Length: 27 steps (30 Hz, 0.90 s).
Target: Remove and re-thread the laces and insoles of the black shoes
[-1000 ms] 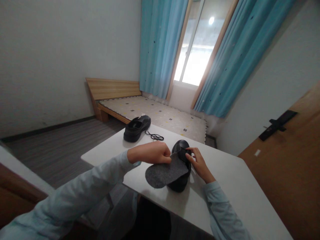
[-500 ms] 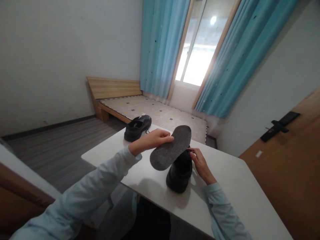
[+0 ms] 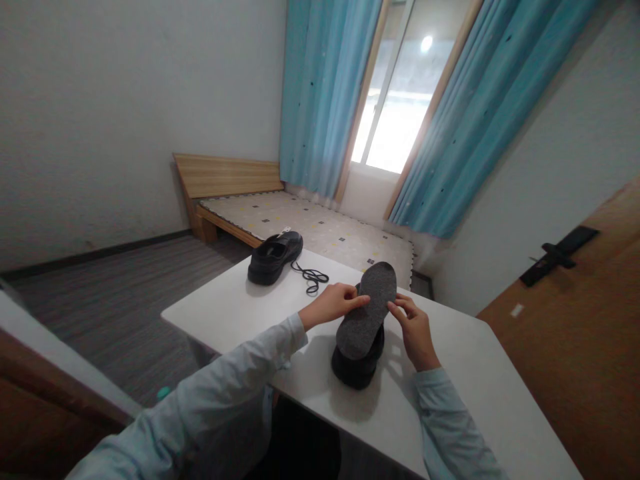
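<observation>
A dark grey insole (image 3: 369, 310) is held over a black shoe (image 3: 354, 372) on the white table (image 3: 480, 373), hiding most of the shoe's opening. My left hand (image 3: 334, 304) grips the insole's left edge, thumb on top. At the insole's right edge, my right hand (image 3: 414, 330) has its thumb and index finger close together around the rim. A second black shoe (image 3: 273, 259) stands at the table's far left, with a loose black shoelace (image 3: 313, 275) lying beside it.
Behind the table is a bed (image 3: 310, 220) with a wooden headboard (image 3: 235, 175). Blue curtains (image 3: 327, 93) hang at the window. A wooden door (image 3: 575, 333) with a black handle is at the right. A small green object (image 3: 163, 393) lies on the floor at the left.
My left hand has moved right and down with the insole, which is now more upright and over the shoe. My right hand has come to the insole's edge. The shoelace now shows.
</observation>
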Available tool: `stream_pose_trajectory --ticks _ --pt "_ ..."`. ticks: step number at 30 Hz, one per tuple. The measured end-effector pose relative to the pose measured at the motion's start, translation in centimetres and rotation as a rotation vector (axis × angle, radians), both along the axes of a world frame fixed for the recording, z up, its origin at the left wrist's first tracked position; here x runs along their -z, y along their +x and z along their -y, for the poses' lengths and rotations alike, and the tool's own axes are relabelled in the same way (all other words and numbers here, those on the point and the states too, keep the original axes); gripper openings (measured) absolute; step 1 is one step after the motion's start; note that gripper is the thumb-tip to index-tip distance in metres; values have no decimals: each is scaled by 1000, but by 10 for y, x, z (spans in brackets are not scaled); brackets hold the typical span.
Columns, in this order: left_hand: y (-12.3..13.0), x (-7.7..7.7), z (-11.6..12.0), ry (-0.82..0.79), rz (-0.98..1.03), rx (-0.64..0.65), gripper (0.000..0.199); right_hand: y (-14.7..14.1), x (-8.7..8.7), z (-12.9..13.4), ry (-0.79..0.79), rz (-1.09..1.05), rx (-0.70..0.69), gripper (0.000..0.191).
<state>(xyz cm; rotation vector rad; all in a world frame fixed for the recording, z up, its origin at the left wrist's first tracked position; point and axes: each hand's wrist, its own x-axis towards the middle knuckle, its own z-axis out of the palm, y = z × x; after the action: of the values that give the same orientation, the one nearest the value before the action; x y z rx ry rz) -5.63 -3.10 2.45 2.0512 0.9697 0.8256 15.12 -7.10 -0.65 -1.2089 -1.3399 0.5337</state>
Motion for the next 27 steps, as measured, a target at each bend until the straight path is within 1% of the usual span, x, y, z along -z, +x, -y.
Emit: stream_pose_trajectory --ticks 3,5,7,9,11,14,17,20,22,25,27 --pt "3 5 -8 -26 64 -28 40 2 2 -1 1 -15 -2 25" --pt "3 7 -13 -104 99 13 30 3 4 -1 -5 -8 -13 24" --pt "1 8 -16 -214 119 63 25 4 5 -1 -17 4 -24 24" --pt "-2 8 -17 -298 141 92 24 4 7 -2 -37 10 -50 26" --pt "-6 8 -17 -336 160 92 26 4 8 -3 -63 13 -96 29" --pt "-12 9 -21 -368 175 73 29 2 9 -4 -92 38 -158 33" --pt "-18 14 -30 -356 146 49 27 2 9 -3 -105 84 -193 32" --pt "-26 20 -43 -279 91 -32 20 3 9 -2 -113 123 -211 32" --pt "-34 23 -52 -185 37 -145 16 4 9 -1 -116 140 -212 32" --pt "-48 25 -66 -26 -168 -333 12 5 10 -1 -120 160 -220 33" --pt "-56 27 -74 30 -321 -417 13 5 10 0 -117 172 -220 33"
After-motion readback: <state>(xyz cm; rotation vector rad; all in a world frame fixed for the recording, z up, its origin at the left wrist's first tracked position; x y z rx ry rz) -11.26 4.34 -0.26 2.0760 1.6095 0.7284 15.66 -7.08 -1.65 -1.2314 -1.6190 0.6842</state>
